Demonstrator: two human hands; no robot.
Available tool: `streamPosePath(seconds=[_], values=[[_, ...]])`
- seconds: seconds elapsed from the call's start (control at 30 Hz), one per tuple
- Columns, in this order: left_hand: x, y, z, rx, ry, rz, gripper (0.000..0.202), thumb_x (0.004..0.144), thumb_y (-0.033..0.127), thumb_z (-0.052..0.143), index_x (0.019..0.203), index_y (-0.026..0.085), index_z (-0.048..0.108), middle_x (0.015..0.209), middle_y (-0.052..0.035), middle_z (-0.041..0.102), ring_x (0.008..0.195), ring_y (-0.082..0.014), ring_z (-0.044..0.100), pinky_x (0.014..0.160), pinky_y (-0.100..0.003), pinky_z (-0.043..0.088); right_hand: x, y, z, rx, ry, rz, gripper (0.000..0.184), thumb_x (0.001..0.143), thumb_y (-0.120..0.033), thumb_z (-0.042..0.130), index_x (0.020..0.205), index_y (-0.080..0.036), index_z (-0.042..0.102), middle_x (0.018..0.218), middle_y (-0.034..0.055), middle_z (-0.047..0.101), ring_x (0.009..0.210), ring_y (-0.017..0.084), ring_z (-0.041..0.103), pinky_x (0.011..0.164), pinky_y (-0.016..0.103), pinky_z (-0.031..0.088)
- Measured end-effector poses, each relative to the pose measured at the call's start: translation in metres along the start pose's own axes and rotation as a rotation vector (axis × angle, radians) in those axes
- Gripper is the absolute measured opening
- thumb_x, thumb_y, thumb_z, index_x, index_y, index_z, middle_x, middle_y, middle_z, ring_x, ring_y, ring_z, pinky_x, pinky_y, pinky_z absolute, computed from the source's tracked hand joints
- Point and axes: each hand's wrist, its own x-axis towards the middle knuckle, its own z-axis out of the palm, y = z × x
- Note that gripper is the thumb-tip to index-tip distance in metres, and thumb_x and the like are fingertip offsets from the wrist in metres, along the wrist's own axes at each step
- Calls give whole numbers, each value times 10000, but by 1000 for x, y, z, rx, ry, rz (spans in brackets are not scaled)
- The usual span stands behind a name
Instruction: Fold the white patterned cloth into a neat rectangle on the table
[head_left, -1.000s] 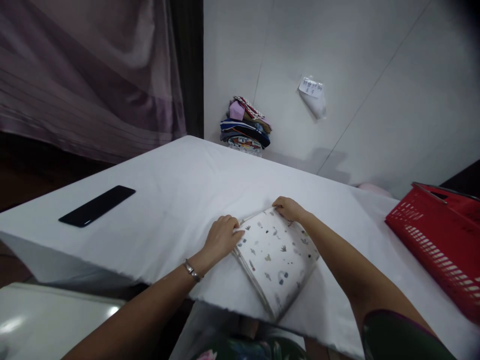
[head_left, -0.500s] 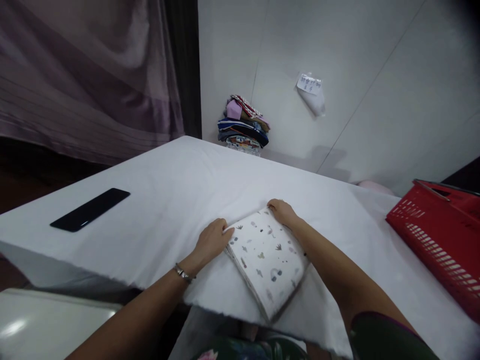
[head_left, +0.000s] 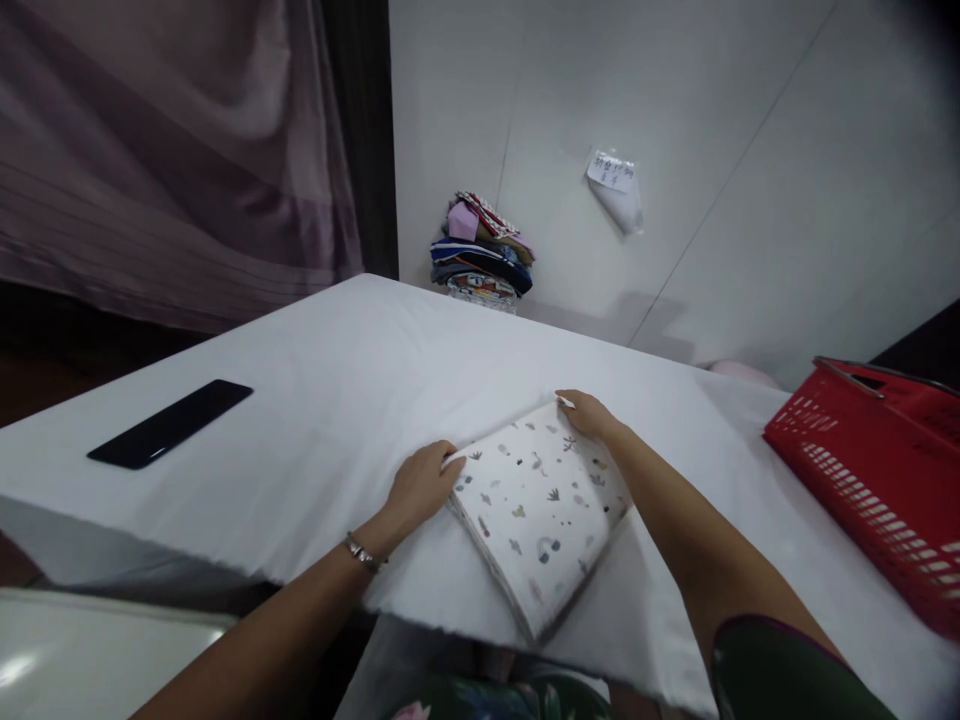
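Note:
A folded white cloth (head_left: 538, 510) printed with small dark and coloured motifs lies near the front edge of a white-covered table (head_left: 352, 400). My left hand (head_left: 418, 485) rests at its left far corner, fingers curled against the edge. My right hand (head_left: 589, 414) sits at the far right corner, fingers bent down onto the fabric. A metal bracelet circles my left wrist.
A black phone (head_left: 169, 423) lies at the table's left. A red plastic basket (head_left: 877, 470) stands at the right edge. A pile of folded colourful clothes (head_left: 480, 250) sits at the far corner by the wall, under a taped note (head_left: 612, 172).
The folded cloth now lies flatter, and my right hand has slid slightly right along its far edge. The left hand stays at the left corner.

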Motion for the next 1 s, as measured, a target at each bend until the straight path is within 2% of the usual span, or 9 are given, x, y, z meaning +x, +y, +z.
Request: streamPosePath(seconds=[0.13, 0.33, 0.47, 0.6, 0.73, 0.83, 0.93, 1.0], values=[[-2, 1, 0, 4, 17, 9, 204, 847, 341, 414, 890, 210, 565, 933, -25, 637, 863, -182, 566, 713, -280, 376, 6, -5, 7, 8, 8, 91, 362, 853, -254, 444, 1186, -207, 579, 1133, 78, 640, 1026, 218, 581, 875, 309, 424], [-2, 3, 3, 23, 30, 9, 194, 843, 334, 420, 894, 211, 562, 933, -26, 636, 867, -182, 565, 730, -284, 381, 5, -10, 19, 59, 60, 202, 358, 884, -301, 389, 1192, -230, 558, 1155, 61, 628, 1048, 209, 566, 838, 292, 423], [-3, 0, 5, 13, 44, 19, 230, 846, 349, 406, 919, 206, 571, 946, -33, 640, 889, -185, 568, 760, -286, 394, -5, -5, 13, 106, 25, 214, 396, 893, -360, 381, 1203, -190, 559, 1173, 65, 621, 1060, 181, 563, 867, 244, 403], [-1, -1, 2, 27, 29, 15, 340, 836, 400, 402, 1045, 192, 571, 1079, -61, 624, 1001, -210, 554, 826, -299, 396, -17, 3, 2, 120, -64, 255, 477, 858, -504, 405, 1072, -156, 650, 1116, 108, 646, 1009, 229, 590, 835, 278, 422], [7, 7, -8, 131, -170, 1, 440, 817, 516, 363, 981, 193, 612, 1035, -84, 643, 965, -253, 578, 771, -327, 417, -22, 8, -2, 116, -129, 281, 526, 807, -571, 450, 1020, -139, 662, 1085, 135, 652, 962, 267, 602, 805, 321, 435], [18, 12, -15, 144, -313, -29, 460, 755, 558, 426, 960, 191, 614, 1004, -89, 654, 900, -259, 599, 702, -313, 423, -23, 8, -2, 119, -135, 280, 508, 794, -563, 475, 1010, -138, 650, 1096, 138, 643, 963, 269, 596, 794, 324, 438], [26, 12, -17, 107, -400, -13, 436, 704, 538, 488, 924, 183, 614, 961, -85, 658, 850, -247, 604, 657, -291, 419, -26, 6, -2, 123, -116, 262, 469, 812, -528, 468, 975, -125, 643, 1070, 144, 646, 950, 255, 596, 777, 307, 437], [28, 10, -17, 70, -418, -5, 398, 687, 514, 509, 890, 187, 612, 915, -71, 660, 805, -234, 605, 625, -282, 413, -27, 4, -3, 123, -93, 249, 455, 824, -510, 457, 970, -117, 633, 1048, 145, 648, 932, 248, 596, 761, 300, 435]])
